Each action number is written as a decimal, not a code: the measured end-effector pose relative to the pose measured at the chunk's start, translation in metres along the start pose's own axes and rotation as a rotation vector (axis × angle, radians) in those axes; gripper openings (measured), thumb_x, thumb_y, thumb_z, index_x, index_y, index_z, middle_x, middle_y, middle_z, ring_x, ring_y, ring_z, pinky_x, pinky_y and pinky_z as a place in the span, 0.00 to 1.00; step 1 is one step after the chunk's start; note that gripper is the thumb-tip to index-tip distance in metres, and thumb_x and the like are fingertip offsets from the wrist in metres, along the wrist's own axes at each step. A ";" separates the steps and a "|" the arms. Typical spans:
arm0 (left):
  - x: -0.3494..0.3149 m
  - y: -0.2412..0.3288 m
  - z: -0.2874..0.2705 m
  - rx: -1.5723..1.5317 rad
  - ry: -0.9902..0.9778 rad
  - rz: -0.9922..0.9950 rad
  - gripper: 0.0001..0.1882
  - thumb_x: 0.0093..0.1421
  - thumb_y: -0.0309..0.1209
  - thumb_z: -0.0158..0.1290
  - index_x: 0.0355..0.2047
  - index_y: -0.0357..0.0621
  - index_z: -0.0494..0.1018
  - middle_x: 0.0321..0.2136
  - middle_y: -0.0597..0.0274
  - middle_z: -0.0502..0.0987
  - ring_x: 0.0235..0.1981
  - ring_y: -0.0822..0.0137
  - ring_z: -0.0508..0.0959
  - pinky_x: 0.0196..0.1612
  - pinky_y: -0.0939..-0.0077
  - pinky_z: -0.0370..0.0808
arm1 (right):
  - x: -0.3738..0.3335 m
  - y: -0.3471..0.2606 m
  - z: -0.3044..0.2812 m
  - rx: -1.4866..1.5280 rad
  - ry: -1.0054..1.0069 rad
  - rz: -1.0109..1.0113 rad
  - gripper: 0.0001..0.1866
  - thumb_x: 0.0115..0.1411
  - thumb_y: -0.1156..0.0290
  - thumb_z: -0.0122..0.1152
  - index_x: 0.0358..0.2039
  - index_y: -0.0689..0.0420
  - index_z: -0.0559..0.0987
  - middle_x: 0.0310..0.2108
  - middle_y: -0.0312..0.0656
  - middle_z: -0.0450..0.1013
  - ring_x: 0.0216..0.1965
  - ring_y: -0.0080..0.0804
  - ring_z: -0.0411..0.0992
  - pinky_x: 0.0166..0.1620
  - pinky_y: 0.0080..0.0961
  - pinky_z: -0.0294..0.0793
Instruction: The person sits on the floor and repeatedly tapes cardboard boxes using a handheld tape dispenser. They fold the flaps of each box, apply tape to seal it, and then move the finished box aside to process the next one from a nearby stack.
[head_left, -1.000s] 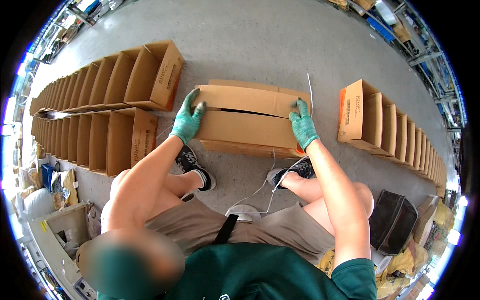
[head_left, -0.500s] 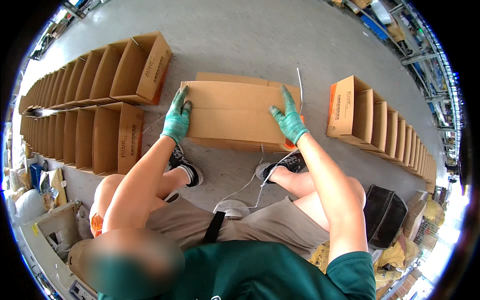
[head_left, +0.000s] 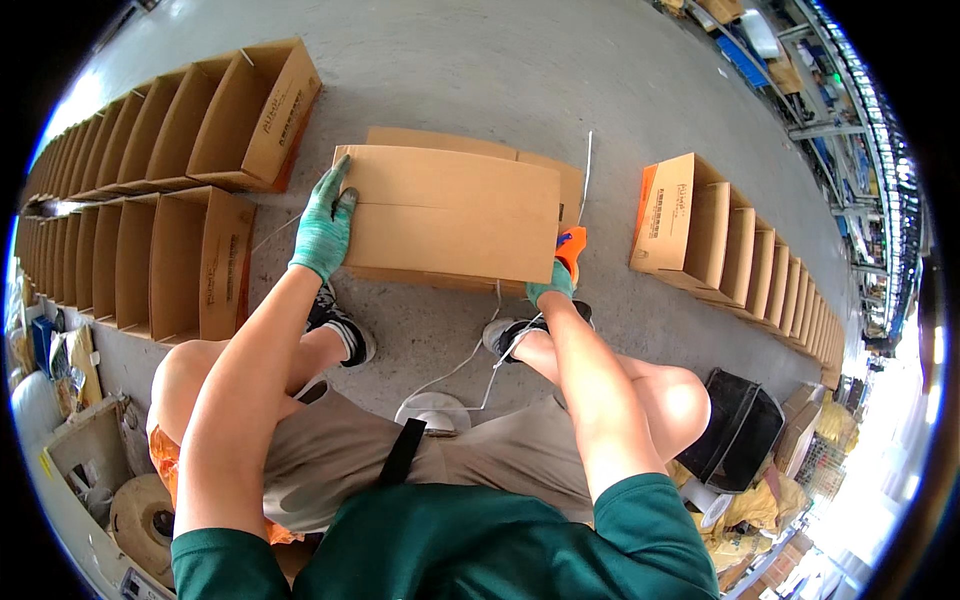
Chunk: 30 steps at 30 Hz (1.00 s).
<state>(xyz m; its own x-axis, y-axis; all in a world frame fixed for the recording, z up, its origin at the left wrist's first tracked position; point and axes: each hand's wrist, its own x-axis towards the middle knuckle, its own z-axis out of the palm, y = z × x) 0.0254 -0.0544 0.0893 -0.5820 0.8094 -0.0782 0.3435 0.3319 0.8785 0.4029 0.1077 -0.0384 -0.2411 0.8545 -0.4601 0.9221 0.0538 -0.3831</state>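
Observation:
A brown cardboard box [head_left: 450, 210] with a flat top lies on the floor in front of my feet. My left hand [head_left: 325, 222], in a green glove, rests along its left edge with fingers stretched out and the thumb apart on the top. At the near right corner, my gloved right hand [head_left: 552, 284] is closed round an orange tool [head_left: 571, 246] with a bit of blue on it. That tool's exact kind cannot be made out, and some of those fingers are hidden. A thin white strap [head_left: 490, 385] runs from under the box to between my legs.
Rows of open cartons stand at the left [head_left: 225, 130] and right [head_left: 665, 220]. A round white base [head_left: 433, 408] sits between my legs, and a black bin [head_left: 735, 430] beside my right knee. Shelving [head_left: 830, 130] lines the far right. The strap's free end [head_left: 588, 170] sticks up beyond the box.
My right hand has left the top of the box and moved down to the orange tool at its near right corner. My left hand stays on the left edge. The whole view has shifted slightly.

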 end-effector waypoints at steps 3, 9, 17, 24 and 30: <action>-0.002 -0.008 -0.007 -0.014 0.019 -0.010 0.25 0.71 0.33 0.48 0.67 0.59 0.62 0.65 0.52 0.63 0.65 0.56 0.66 0.68 0.67 0.63 | 0.006 -0.008 -0.007 0.001 0.099 -0.189 0.18 0.63 0.58 0.56 0.51 0.48 0.77 0.51 0.46 0.77 0.49 0.46 0.77 0.49 0.37 0.76; -0.003 0.001 -0.003 0.043 0.036 -0.012 0.24 0.70 0.32 0.49 0.66 0.59 0.63 0.65 0.53 0.63 0.63 0.57 0.68 0.66 0.67 0.65 | 0.027 -0.067 -0.162 0.824 0.065 -0.385 0.16 0.62 0.65 0.60 0.51 0.46 0.78 0.46 0.42 0.78 0.41 0.36 0.79 0.45 0.31 0.79; -0.003 0.004 -0.001 -0.089 0.003 -0.010 0.26 0.69 0.28 0.50 0.66 0.59 0.63 0.64 0.56 0.65 0.58 0.62 0.71 0.63 0.71 0.68 | -0.058 -0.199 -0.217 0.601 -0.310 -0.688 0.29 0.59 0.51 0.68 0.52 0.60 0.79 0.41 0.39 0.78 0.43 0.24 0.75 0.49 0.25 0.76; -0.004 0.017 -0.002 0.023 0.012 -0.003 0.29 0.67 0.29 0.52 0.68 0.58 0.61 0.67 0.53 0.60 0.62 0.56 0.68 0.65 0.65 0.67 | -0.035 -0.193 -0.182 0.503 -0.462 -0.635 0.28 0.54 0.50 0.73 0.47 0.58 0.82 0.33 0.38 0.79 0.30 0.19 0.75 0.27 0.18 0.76; -0.010 0.064 -0.015 0.450 0.338 0.335 0.18 0.68 0.35 0.50 0.57 0.46 0.68 0.53 0.50 0.75 0.47 0.49 0.78 0.51 0.53 0.77 | -0.022 -0.170 -0.195 0.438 -0.564 -0.558 0.28 0.50 0.39 0.73 0.33 0.54 0.82 0.25 0.24 0.71 0.26 0.12 0.66 0.27 0.13 0.65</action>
<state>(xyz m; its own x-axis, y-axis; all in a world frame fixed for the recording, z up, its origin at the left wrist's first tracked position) 0.0425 -0.0485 0.1530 -0.5642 0.7319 0.3821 0.7787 0.3179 0.5408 0.3107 0.1801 0.1930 -0.8372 0.3772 -0.3960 0.4569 0.0847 -0.8855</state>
